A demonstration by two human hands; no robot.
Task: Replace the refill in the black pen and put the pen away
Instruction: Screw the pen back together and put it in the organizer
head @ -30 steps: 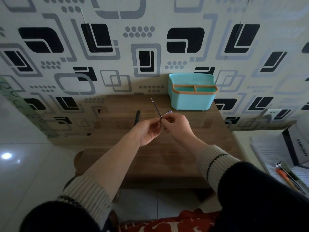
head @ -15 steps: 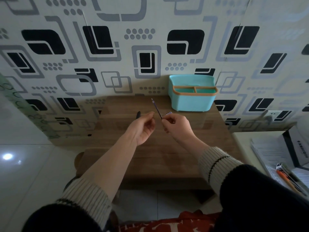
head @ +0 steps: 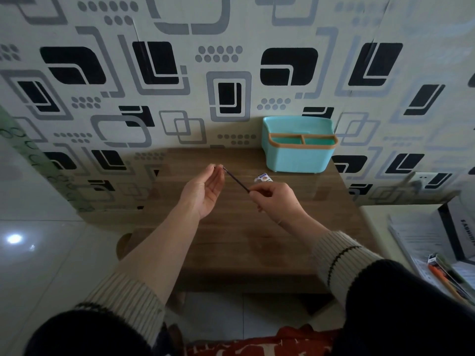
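Patterned wallpaper in black, grey and cream squares fills the background, and below it sits a small wooden table. From my remote seat I look down on two bare forearms reaching over that table. My view shows the right hand with fingers curled, pinching the near end of a thin dark refill between thumb and fingertips. I see the refill slanting up and to the left, its far tip just at the fingertips of the left hand. That left hand is turned palm up, fingers fairly straight and together; I cannot tell whether it actually touches the tip. Just beyond the right hand I see a small white packet. A turquoise organiser box with an orange rim stands at the table's far right corner against the wall. I cannot make out the black pen.
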